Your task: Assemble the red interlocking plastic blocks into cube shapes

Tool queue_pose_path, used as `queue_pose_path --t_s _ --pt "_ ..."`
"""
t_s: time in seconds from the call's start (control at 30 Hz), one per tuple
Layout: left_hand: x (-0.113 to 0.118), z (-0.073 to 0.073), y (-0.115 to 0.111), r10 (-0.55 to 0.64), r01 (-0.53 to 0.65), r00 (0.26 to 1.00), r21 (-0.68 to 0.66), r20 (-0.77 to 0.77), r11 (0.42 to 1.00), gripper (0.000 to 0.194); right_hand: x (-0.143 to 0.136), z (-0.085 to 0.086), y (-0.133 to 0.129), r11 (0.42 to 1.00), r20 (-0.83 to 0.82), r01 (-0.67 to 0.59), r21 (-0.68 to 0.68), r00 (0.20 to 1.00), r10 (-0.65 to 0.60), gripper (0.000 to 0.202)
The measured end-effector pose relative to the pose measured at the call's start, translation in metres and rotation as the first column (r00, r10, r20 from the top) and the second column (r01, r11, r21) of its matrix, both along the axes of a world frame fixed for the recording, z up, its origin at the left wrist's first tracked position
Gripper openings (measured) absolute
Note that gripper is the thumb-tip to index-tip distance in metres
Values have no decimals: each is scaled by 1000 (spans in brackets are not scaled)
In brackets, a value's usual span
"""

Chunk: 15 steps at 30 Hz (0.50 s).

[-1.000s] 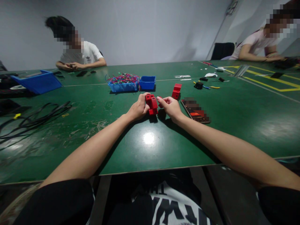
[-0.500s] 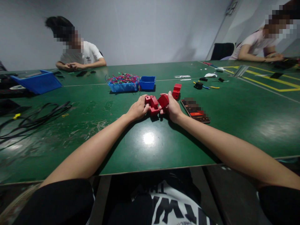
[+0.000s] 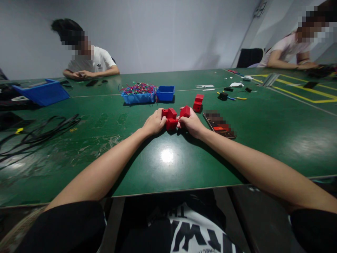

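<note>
My left hand is closed round a stepped red block piece, its thumb along the near side. A second red block is gripped by my right hand, thumb across its front and fingers partly hidden behind. The two red pieces are close together just above the green table; whether they touch I cannot tell. Beyond my right hand, another red block piece stands on the table.
A phone lies right of my right hand. Ahead are a blue bin heaped with coloured wires and a smaller blue bin. Black cables coil at left. A co-worker sits across, another person far right.
My right hand has turned the red block, and its thumb now lies across the front. The piece in my left hand has tilted slightly.
</note>
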<state>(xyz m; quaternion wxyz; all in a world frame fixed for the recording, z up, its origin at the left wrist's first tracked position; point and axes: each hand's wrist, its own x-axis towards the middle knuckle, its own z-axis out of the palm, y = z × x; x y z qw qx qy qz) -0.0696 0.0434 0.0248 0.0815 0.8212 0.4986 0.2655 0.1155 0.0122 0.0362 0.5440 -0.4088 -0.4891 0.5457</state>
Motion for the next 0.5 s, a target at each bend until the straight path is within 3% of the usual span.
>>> queue_pose_path --t_s 0.3,0.4,0.5 --pt "0 -1 3 20 -20 1000 -9 19 1000 28 -1 -9 3 993 115 80 91 989 -90 51" --pt "0 -1 3 19 -19 1000 -14 19 1000 27 2 -7 1 961 216 135 243 958 -190 44" --pt "0 1 1 34 -34 999 -24 15 999 27 6 -3 -4 903 311 101 417 918 -246 46"
